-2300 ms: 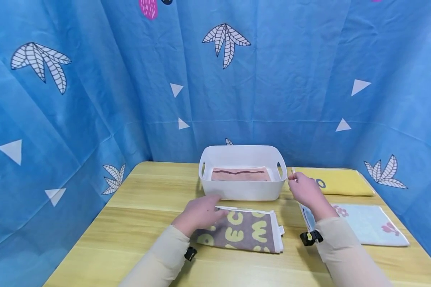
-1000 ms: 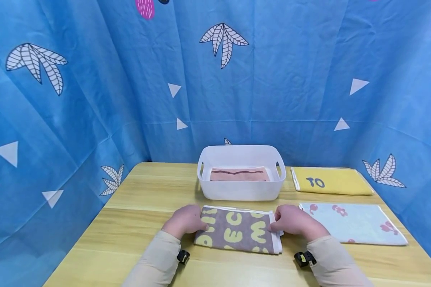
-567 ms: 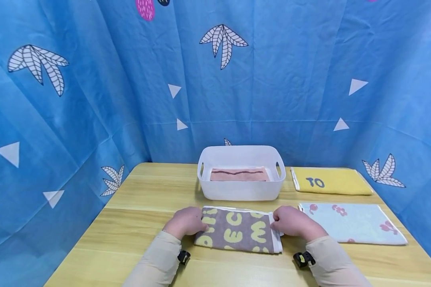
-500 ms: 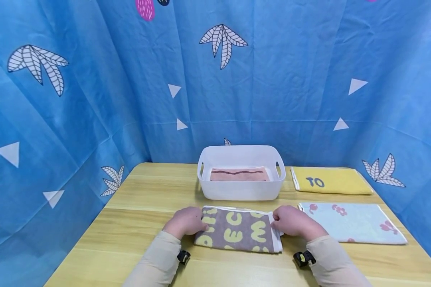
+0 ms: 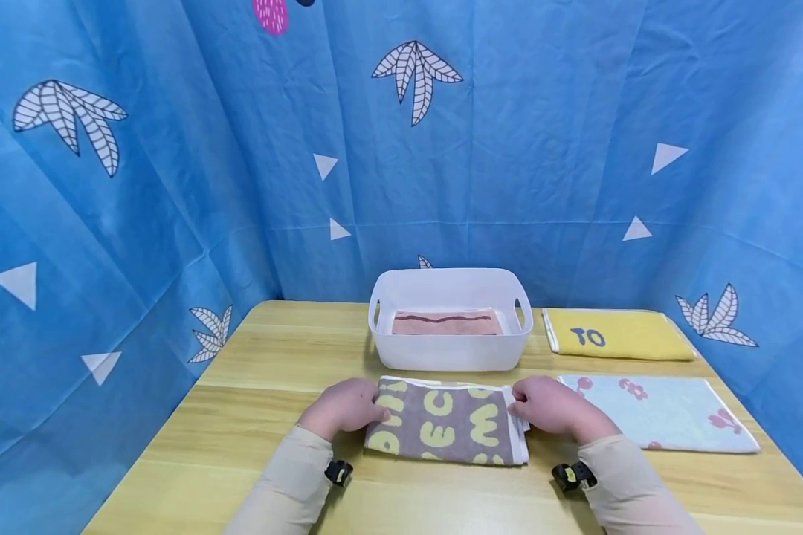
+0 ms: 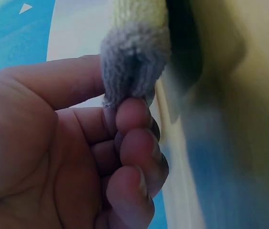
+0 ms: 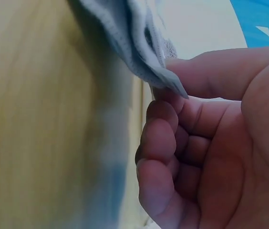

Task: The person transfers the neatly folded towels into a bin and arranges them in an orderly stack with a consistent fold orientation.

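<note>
Left grip (image 5: 346, 406) and right grip (image 5: 549, 404) are each clamped on an end of the brown towel (image 5: 444, 427), before the bin (image 5: 451, 354), on or just above the counter (image 5: 241, 446). Layers gap slightly at the right end; sound handling calls for pinching all folds, both ends level.

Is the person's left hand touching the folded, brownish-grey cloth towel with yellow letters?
Touching. The left wrist view shows it plainly: the bare left hand pinches one end of the folded brownish-grey cloth towel with its fingers.
</note>
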A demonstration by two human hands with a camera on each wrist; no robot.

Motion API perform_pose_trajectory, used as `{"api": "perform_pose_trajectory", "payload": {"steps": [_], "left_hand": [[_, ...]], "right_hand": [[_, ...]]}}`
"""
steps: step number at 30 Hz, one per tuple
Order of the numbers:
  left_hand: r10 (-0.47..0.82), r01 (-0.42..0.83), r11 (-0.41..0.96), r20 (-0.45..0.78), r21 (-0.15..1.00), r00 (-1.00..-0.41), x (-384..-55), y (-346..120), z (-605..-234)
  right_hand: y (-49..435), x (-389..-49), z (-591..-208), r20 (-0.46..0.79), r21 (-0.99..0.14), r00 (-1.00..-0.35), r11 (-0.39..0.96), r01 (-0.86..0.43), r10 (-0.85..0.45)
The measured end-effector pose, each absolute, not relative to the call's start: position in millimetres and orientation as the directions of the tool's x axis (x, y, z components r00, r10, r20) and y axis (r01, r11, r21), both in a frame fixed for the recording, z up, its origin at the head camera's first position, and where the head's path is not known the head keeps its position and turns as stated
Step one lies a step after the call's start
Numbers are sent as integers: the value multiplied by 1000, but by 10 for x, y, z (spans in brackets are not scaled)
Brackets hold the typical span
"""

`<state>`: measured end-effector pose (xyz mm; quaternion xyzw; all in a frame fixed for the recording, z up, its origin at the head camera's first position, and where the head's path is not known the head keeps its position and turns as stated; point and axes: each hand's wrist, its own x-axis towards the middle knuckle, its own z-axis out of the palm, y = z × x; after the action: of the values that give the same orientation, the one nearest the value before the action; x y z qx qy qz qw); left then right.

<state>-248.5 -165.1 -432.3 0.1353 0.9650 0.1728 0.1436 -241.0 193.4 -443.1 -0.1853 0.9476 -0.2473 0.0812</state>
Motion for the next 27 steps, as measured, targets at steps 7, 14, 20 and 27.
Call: {"api": "perform_pose_trajectory", "payload": {"steps": [7,14,20,27], "left_hand": [[327,209,869,-203,449,-923,-2468,-1671,-4260],[362,276,855,-123,440,-924,-2448,-1678,-4169],[347,276,859,-94,431,-933,-2443,-1686,-4102],[345,292,853,-49,434,-937,-2430,-1702,-4003]], "right_hand": [[2002,-2420,-4361,10,-486,-911,794,-365,-413],[2030,-2427,-4282,31,-491,-917,793,-360,-397],[2022,-2427,-4202,54,-505,-925,789,-350,-376],[2020,-2419,-4107,84,-532,-936,779,-332,-342]]}}
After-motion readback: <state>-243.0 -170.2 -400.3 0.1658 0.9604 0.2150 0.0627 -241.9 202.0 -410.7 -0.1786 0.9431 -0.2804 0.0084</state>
